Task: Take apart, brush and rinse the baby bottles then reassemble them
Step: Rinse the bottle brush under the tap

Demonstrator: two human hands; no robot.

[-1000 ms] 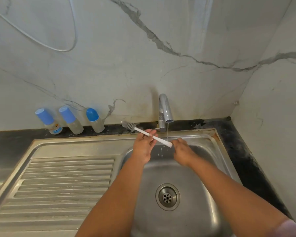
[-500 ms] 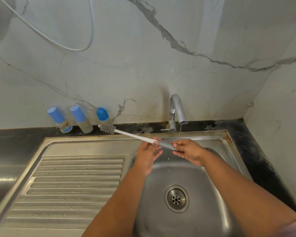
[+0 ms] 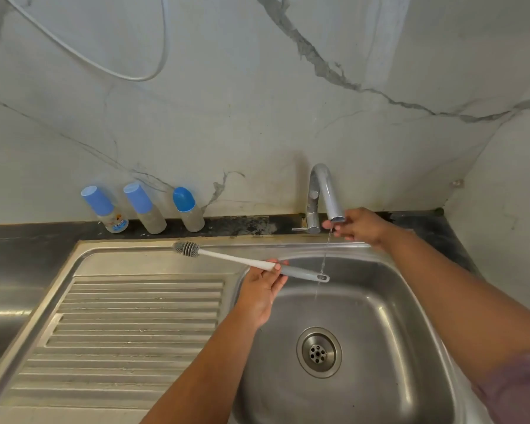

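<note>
Bare forearms; mauve right sleeve.

The ribbed steel drainboard lies bare, open to a hand from the near side. Three clear baby bottles with blue caps line the dark tabletop against the marble wall, blocking that back strip. The long grey-and-white bottle brush spans the basin's left rim, held by the left hand. The chrome tap, its thin water stream and the right hand crowd the steel sink basin at the back; its floor around the round drain is open.

3 capped bottles upright, brush level
</note>
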